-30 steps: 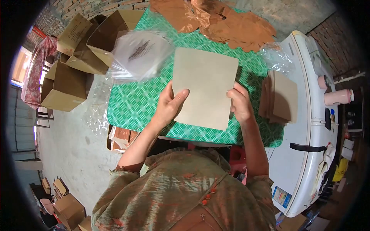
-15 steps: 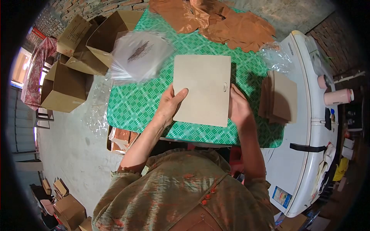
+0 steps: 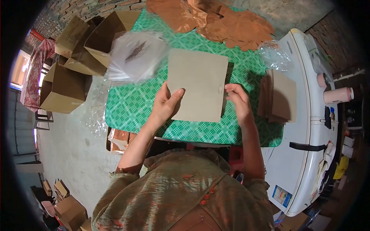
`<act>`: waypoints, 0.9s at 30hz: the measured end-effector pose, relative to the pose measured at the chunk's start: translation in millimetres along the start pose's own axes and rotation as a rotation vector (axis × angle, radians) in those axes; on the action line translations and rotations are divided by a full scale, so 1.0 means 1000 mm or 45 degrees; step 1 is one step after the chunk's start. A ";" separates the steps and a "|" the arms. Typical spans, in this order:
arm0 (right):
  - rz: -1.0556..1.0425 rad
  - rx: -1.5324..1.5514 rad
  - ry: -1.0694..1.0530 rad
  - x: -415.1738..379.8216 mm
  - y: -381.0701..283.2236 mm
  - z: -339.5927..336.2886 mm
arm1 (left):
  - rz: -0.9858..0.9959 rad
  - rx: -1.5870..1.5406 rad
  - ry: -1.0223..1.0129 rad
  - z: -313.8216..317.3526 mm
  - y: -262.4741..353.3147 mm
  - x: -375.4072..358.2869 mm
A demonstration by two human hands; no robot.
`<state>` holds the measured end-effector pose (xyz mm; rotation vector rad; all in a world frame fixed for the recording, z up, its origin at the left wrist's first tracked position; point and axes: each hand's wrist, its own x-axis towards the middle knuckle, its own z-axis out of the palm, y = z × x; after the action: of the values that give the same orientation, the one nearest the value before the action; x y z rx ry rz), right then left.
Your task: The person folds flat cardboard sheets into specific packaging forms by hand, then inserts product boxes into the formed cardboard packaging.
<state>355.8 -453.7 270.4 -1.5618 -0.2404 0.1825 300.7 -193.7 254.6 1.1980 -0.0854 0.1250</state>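
Note:
A flat beige cardboard piece (image 3: 196,84) with a small slot near its right edge is held above the green checked tablecloth (image 3: 135,104). My left hand (image 3: 165,104) grips its lower left side, thumb on top and the other fingers behind it. Beside the right edge, near the slot, is my right hand (image 3: 239,101), its fingers bent and slightly apart with nothing visible between them. To the right lies a stack of brown cardboard pieces (image 3: 283,96). A fanned pile of clear plastic sleeves (image 3: 135,57) is at the upper left of the table.
Orange-brown sheets (image 3: 246,29) and crumpled clear plastic (image 3: 275,56) lie at the table's far side. Open cardboard boxes (image 3: 65,88) stand at the left. A white appliance (image 3: 304,115) with a pink cup (image 3: 337,96) on it borders the right side.
My right hand has come off the cardboard's right edge, and its fingers have drawn apart. The cardboard has shifted slightly left and up, tilting a little, with my left hand still on it.

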 end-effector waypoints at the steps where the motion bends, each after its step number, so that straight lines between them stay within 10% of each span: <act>1: 0.180 0.099 -0.044 -0.002 -0.012 0.003 | -0.003 0.048 -0.013 0.000 0.002 -0.001; 15: 0.435 0.943 -0.195 -0.023 -0.042 0.034 | -0.667 -0.158 0.043 0.006 0.020 0.000; 22: 0.320 0.918 -0.218 -0.020 -0.030 0.027 | -0.355 -0.132 -0.006 0.010 0.013 0.005; 27: 0.171 0.057 -0.047 -0.008 -0.016 0.022 | -0.107 0.221 0.000 0.006 0.015 0.004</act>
<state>341.6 -435.0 286.0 -1.5321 -0.1596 0.3198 302.0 -193.3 271.4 1.3731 -0.0242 0.0592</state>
